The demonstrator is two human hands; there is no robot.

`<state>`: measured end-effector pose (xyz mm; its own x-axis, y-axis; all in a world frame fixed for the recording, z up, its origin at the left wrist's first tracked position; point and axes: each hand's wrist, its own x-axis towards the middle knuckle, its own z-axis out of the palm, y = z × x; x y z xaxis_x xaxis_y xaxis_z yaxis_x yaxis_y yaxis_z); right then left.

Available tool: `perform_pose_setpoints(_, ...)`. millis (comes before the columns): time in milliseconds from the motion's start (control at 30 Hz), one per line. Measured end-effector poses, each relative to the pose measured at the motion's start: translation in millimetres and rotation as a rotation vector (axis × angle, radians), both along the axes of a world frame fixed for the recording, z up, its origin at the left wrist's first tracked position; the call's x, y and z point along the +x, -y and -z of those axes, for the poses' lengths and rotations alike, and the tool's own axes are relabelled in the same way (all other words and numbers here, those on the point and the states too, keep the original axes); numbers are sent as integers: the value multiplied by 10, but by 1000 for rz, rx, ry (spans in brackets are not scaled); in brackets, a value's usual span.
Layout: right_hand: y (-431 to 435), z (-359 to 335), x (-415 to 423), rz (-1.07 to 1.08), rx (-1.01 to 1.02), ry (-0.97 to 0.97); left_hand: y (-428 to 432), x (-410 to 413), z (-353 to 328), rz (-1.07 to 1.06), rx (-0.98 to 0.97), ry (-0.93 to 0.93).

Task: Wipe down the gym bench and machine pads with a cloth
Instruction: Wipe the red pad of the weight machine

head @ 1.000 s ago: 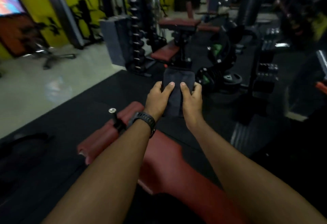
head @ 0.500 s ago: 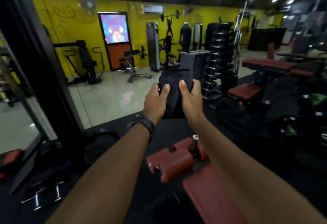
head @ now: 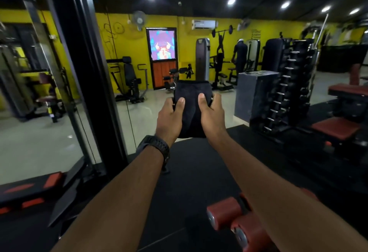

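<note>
We still pinch the dark folded cloth [head: 191, 94] in mid-air between left hand [head: 169, 118] and right hand [head: 212, 116], thumbs on its near face, yet our view now rises until only 2 red roller pads [head: 225, 214] show below, so wiping seemingly waits.

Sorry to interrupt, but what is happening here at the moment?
A person holds a dark cloth up in front of them, gripped by the left hand and the right hand, thumbs on its near face. It touches no pad yet; the bench's red rollers sit low, under the right forearm.
</note>
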<state>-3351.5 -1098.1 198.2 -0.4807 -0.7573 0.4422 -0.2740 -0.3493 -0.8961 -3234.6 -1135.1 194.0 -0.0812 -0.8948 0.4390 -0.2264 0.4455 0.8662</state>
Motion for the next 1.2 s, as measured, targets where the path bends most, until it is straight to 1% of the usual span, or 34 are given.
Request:
perform_pose_setpoints(133,767,-35,47,-5,-28,-8,726,57,-15,23,-4,-48)
perform_pose_setpoints(267,1644,-12,-108,9,-62,21,1564,-133,-12,46,-38,-47)
perform_pose_setpoints(467,2831,-80,-775,106,-35,86,2809,-819,-122,144,1,-15)
perform_pose_setpoints(667,3652,28,-1553,276,-29,115,3716,-1668,-97,260,41,6)
perform_pose_setpoints(833,4253,208,-2158,410,-26,144,4505,-2392,106,392,46,22)
perform_pose_setpoints(967,4801,356,-2690,585,-25,152,5257,-3065,273,576,37,40)
perform_pose_setpoints(1067,5145,370,-2989,721,-14,179,5745,-3501,306,722,30,118)
perform_pose_setpoints(1200,5507,398,-3330,843,9,171,6243,-3946,308,881,28,211)
